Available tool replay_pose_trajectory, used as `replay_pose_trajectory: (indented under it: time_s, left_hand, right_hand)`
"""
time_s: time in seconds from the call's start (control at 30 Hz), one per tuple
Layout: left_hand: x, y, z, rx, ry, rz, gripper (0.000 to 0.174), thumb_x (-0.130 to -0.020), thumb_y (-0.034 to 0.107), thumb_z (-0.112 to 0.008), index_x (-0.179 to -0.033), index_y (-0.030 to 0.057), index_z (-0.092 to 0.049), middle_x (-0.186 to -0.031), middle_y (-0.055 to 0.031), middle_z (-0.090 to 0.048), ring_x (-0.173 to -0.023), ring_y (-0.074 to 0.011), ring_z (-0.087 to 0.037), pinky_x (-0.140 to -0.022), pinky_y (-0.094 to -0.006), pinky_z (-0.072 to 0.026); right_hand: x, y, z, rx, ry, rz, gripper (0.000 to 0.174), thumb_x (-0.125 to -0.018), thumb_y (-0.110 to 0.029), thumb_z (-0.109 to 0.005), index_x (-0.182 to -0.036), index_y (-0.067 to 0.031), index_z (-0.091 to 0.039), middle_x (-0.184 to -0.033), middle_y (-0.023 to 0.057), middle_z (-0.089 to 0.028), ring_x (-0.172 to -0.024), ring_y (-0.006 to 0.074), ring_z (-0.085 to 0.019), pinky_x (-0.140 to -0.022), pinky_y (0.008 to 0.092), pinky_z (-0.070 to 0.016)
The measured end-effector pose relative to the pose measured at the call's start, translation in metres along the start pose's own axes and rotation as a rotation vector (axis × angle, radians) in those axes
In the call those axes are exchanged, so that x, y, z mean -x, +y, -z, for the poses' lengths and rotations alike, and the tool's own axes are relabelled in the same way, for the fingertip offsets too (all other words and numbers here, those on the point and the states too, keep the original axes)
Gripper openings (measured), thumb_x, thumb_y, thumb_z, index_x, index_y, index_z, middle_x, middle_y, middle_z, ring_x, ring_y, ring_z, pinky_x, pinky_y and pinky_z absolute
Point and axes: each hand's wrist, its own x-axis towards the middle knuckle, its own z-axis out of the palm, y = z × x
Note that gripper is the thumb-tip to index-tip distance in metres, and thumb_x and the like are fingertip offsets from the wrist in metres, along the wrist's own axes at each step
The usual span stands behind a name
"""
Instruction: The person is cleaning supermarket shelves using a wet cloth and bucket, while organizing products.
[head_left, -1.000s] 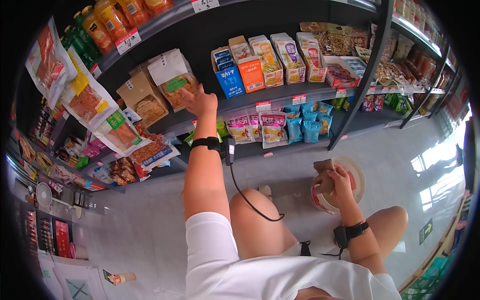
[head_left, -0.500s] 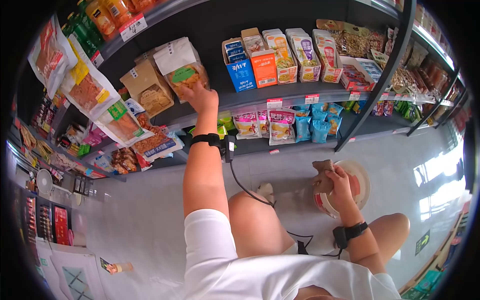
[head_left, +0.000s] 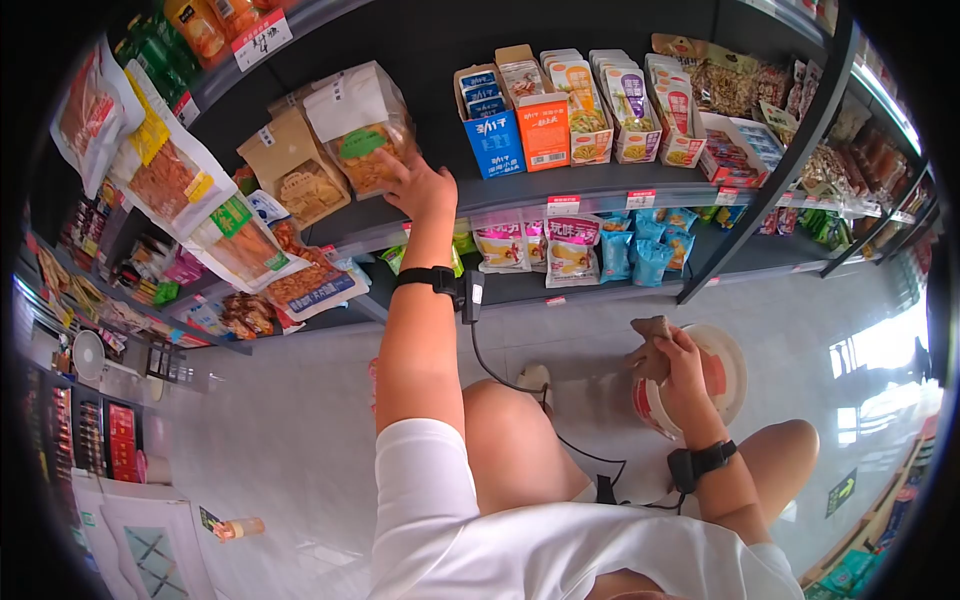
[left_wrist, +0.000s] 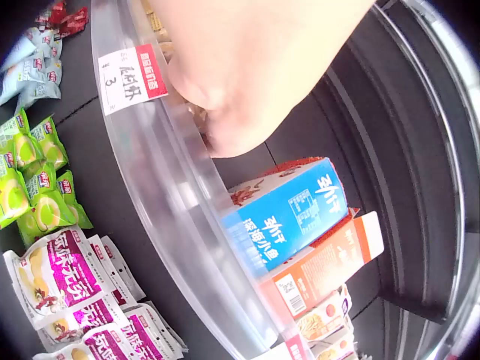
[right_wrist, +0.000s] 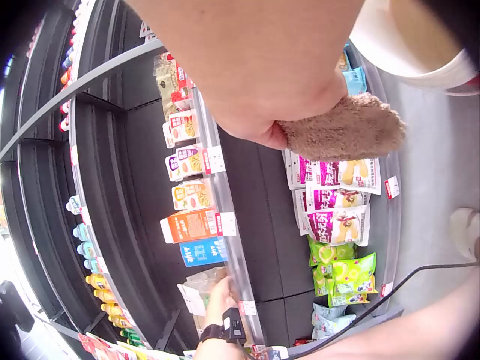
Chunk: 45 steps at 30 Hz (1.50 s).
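In the head view my left hand (head_left: pixel 425 192) reaches to the shelf, its fingertips against the lower front of a clear-fronted snack bag (head_left: pixel 365 110) with a white paper top and a green oval label. The bag leans back on the shelf beside a brown paper snack bag (head_left: pixel 300 190). Low on the right, my right hand (head_left: pixel 685 370) grips a brown cloth (head_left: pixel 650 350), which looks fluffy in the right wrist view and hangs beyond the fingers. The left wrist view shows the back part of my left hand (left_wrist: pixel 232 75); its fingertips are hidden there.
A blue snack box (head_left: pixel 492 145) and an orange box (head_left: pixel 543 132) stand right of the bags. A white bucket (head_left: pixel 735 370) stands on the floor by my right hand. Hanging meat-snack packs (head_left: pixel 165 190) jut out at left. A black cable (head_left: pixel 500 380) runs from my left wrist.
The view has shifted slightly, so the shelf boxes sit further right. The snack bag looks more upright, with my left fingers still at it. My right hand keeps its grip on the cloth.
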Motion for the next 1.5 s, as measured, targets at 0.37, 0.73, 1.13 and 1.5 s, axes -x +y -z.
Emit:
replay_pose_trajectory:
  time_s: [0.37,0.73,1.13,1.5]
  left_hand:
    - [0.000,-0.016,0.002,0.127,0.075,-0.056,0.069,-0.080,0.024,-0.066,-0.140,0.0121,-0.034,-0.154,-0.0231,-0.004,-0.136,-0.0438,-0.027,-0.107,-0.0536,-0.0288]
    - [0.128,0.106,0.108,1.576,-0.198,-0.198,0.053,-0.085,0.006,-0.062,-0.132,-0.0033,-0.040,-0.136,-0.0171,-0.044,-0.117,-0.0239,-0.052,-0.099,-0.0331,-0.0410]
    - [0.406,0.141,-0.034,1.260,-1.535,0.498,0.047,-0.092,0.035,-0.054,-0.136,0.0240,-0.042,-0.139,-0.0071,-0.042,-0.131,-0.0335,-0.037,-0.099,-0.0569,-0.0346]
    - [0.473,0.147,-0.118,1.411,-1.349,0.395,0.051,-0.089,0.015,-0.058,-0.135,0.0034,-0.040,-0.132,-0.0146,-0.049,-0.120,-0.0259,-0.049,-0.098,-0.0406,-0.0419]
  right_hand:
    - [0.011,-0.019,-0.032,0.024,0.000,-0.055,0.032,-0.085,-0.003,-0.056,-0.117,-0.0010,-0.054,-0.094,0.0092,-0.063,-0.082,0.0212,-0.063,-0.070,0.0335,-0.0538]
    - [0.030,-0.049,-0.004,0.007,0.111,0.084,0.032,-0.087,-0.006,-0.054,-0.119,0.0007,-0.051,-0.098,0.0118,-0.062,-0.078,0.0254,-0.067,-0.062,0.0373,-0.0555]
    - [0.059,-0.077,0.086,0.306,0.090,-0.009,0.042,-0.084,-0.011,-0.062,-0.124,0.0000,-0.055,-0.112,0.0098,-0.061,-0.100,0.0191,-0.061,-0.082,0.0316,-0.0518]
    - [0.046,0.005,0.197,0.642,0.510,-0.039,0.055,-0.078,-0.013,-0.067,-0.131,-0.0068,-0.053,-0.119,0.0123,-0.060,-0.109,0.0251,-0.057,-0.091,0.0339,-0.0467]
